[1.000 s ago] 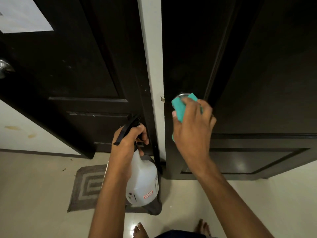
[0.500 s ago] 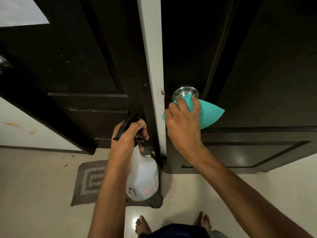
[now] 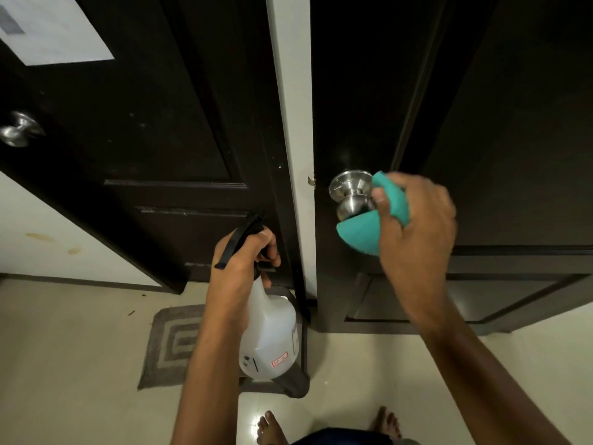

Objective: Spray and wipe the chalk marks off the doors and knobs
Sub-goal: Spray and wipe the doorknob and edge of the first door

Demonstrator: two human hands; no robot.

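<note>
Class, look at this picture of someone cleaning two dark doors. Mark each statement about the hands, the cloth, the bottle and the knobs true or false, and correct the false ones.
1. The left hand holds a spray bottle. True.
2. The cloth is red. False: it is teal.
3. The right hand holds the cloth at the right knob. True.
4. The cloth fully covers that knob. False: most of the knob shows bare to the left of the cloth.
5. The left knob is being wiped. False: no hand is near it.
6. A mat lies on the floor. True.
</note>
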